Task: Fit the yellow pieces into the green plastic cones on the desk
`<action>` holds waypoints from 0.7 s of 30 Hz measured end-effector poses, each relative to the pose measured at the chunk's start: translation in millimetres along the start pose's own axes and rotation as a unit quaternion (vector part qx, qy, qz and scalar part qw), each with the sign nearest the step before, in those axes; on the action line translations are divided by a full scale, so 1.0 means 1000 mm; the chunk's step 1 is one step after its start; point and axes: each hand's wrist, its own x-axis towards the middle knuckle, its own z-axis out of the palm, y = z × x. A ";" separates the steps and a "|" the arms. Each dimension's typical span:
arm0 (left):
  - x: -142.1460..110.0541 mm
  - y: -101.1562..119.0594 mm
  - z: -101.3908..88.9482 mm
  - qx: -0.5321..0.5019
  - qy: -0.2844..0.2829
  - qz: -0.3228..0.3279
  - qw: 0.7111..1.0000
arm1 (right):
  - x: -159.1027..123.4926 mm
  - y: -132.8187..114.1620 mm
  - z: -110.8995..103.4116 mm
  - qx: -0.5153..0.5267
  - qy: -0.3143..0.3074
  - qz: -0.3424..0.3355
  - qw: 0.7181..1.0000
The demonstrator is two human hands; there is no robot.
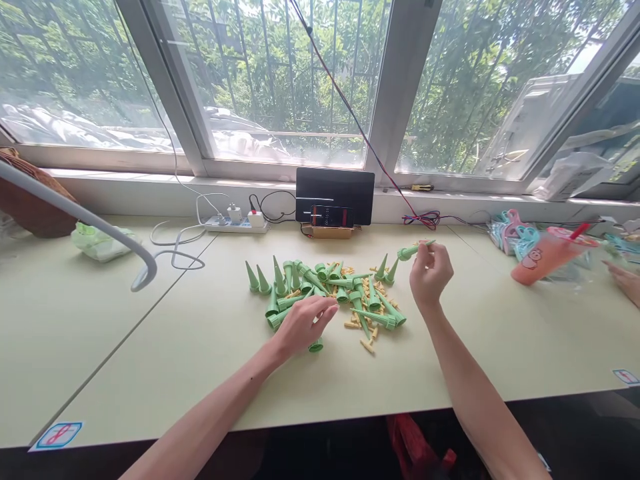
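Note:
My right hand (431, 272) is raised at the right of the pile, its fingers pinched on a green plastic spike (407, 253). The spike lies nearly level, its wide collar to the left. My left hand (309, 321) hovers at the pile's front edge, fingers drawn together toward the thumb; whatever they may hold is too small to make out. Beneath that hand, the round end of another green spike (316, 346) shows. The pile mixes lying green spikes (375, 319) with small yellow T-shaped pieces (367, 347). Several spikes stand upright, such as the standing spike (263, 280) at the left.
A tablet (335, 190) with a phone (332, 216) before it stands by the window. A power strip (237, 225) and cables lie left of it. To the right are a tilted orange cup (543, 257) and another person's hand (624, 280). A grey curved bar (100, 223) crosses the left.

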 end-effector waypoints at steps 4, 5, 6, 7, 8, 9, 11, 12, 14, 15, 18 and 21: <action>0.001 0.001 0.000 0.003 0.001 -0.003 1.000 | 0.003 0.004 0.002 0.003 -0.044 -0.012 0.999; 0.001 0.001 0.000 0.003 0.000 -0.002 1.000 | 0.003 0.005 0.002 0.004 -0.053 -0.014 0.998; 0.001 0.002 0.000 0.004 -0.001 -0.002 1.000 | 0.003 0.006 0.002 0.003 -0.061 -0.017 0.998; 0.001 0.002 0.000 0.005 -0.002 -0.003 1.000 | 0.003 0.007 0.003 0.003 -0.070 -0.020 0.997; 0.001 0.002 0.000 0.007 -0.002 -0.003 1.000 | 0.003 0.008 0.003 0.002 -0.078 -0.022 0.997; 0.001 0.001 0.000 0.008 -0.003 -0.003 1.000 | 0.004 0.009 0.003 0.002 -0.084 -0.025 0.996; 0.001 0.001 0.000 0.010 -0.002 -0.002 1.000 | 0.004 0.011 0.003 0.004 -0.092 -0.029 0.995; 0.001 0.000 0.000 0.011 -0.003 -0.001 1.000 | 0.004 0.012 0.004 0.006 -0.095 -0.030 0.995; 0.000 0.000 0.001 0.010 -0.003 -0.001 1.000 | 0.004 0.014 0.005 0.009 -0.101 -0.031 0.994; 0.000 0.000 0.001 0.009 -0.004 -0.002 1.000 | 0.005 0.016 0.005 0.010 -0.108 -0.031 0.994; 0.000 0.000 0.001 0.009 -0.004 -0.002 1.000 | 0.005 0.020 0.008 0.010 -0.138 -0.027 0.990; 0.001 0.001 0.001 0.011 -0.004 0.000 1.000 | 0.003 0.024 0.010 0.011 -0.171 -0.014 0.985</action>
